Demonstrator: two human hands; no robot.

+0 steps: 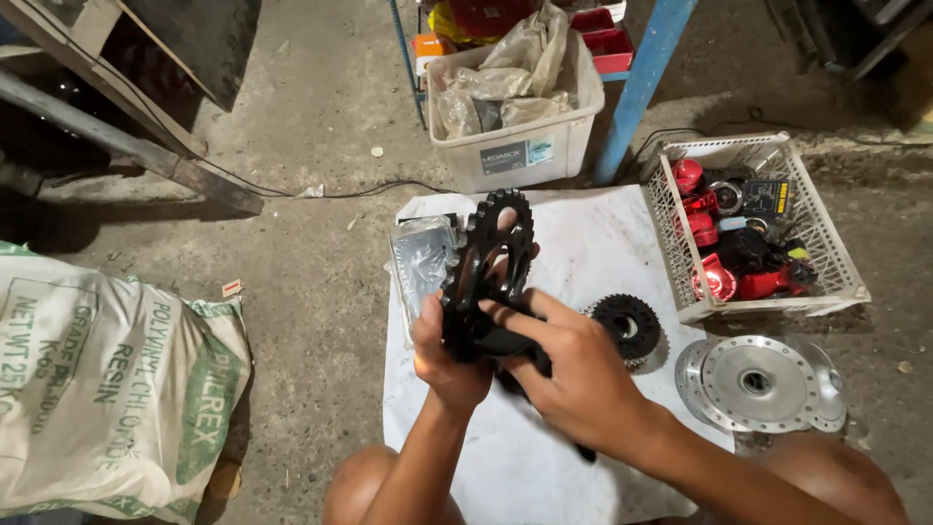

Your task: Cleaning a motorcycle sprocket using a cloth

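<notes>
I hold a black toothed sprocket [494,255] upright over a white sheet [583,253] spread on the concrete floor. My left hand [442,358] grips its lower left edge. My right hand [569,365] wraps around the sprocket's bottom part and a black piece under it. A clear plastic packet [420,261] lies just behind the sprocket on the sheet. A second black sprocket [627,326] lies flat on the sheet to the right of my hands.
A silver wheel hub [760,382] sits on the floor at right. A white basket [834,255] holds red and black parts. Behind are a white bin [515,151] with plastic bags and a blue post [641,83]. A large printed sack [107,379] lies left.
</notes>
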